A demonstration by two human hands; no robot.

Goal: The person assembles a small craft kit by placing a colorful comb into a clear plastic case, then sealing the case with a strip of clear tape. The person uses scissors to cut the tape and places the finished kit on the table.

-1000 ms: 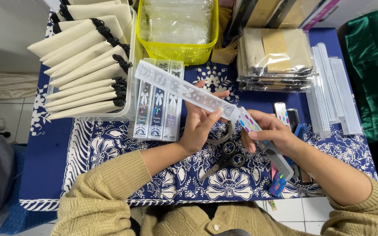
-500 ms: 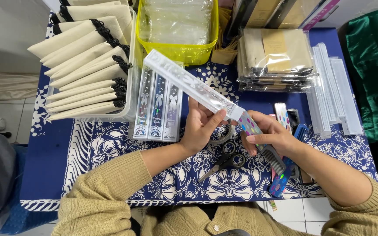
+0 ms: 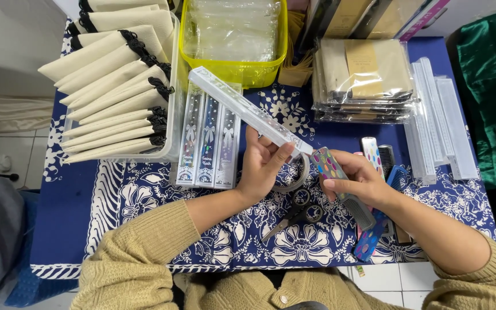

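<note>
Blue cloth with white flower patterns covers the counter, which stands over a pale tiled floor. Nearest the person, black-handled scissors lie on the cloth between the two forearms in tan knit sleeves. Just above them the left hand is closed around the near end of a long clear plastic sleeve, which slants up and away to the left over the cloth. The right hand grips a comb with a colourful dotted handle, its dotted end meeting the open mouth of the sleeve and its dark teeth pointing down to the right. A roll of clear tape sits partly hidden behind the left hand's fingers. Beside the right hand lie more combs, some blue, some patterned, partly covered by the wrist. Left of the left hand, three flat packs with ribbon prints lie side by side under the far end of the sleeve. Farther right, a stack of empty clear sleeves rests near the counter's edge. Behind, a clear bin holds cream fabric pouches with black ties, a yellow tub holds clear bags, and wrapped brown packets sit stacked at the back right.
</note>
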